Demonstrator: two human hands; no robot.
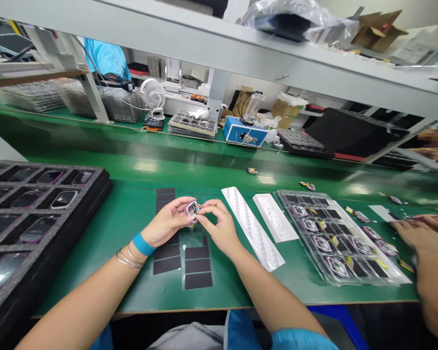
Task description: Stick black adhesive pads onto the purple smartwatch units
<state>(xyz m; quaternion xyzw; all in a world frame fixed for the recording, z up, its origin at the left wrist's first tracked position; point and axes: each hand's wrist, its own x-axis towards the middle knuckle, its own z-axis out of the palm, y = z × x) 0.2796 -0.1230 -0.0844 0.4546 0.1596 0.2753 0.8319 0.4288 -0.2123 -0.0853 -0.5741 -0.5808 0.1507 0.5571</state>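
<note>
My left hand (168, 221) grips a small open smartwatch case (192, 208) with a purple-pink rim, its inner electronics facing up. At the case's right edge, the thumb and fingers of my right hand (217, 226) are pinched together; whether they also hold some tiny part is hidden. Below both hands, strips of black adhesive rectangles (198, 266) on clear backing lie on the green bench. Just right of my right hand lies a white sheet of printed labels (253, 228), and beyond it a white block (275, 217) with small dark specks on top.
A black foam tray (105, 194) of watch cases fills the left side. Clear plastic trays (336, 238) with open cases stand on the right, near a co-worker's hands (419, 233). Along the back are a white fan (153, 93) and a blue machine (244, 131), under an overhead shelf.
</note>
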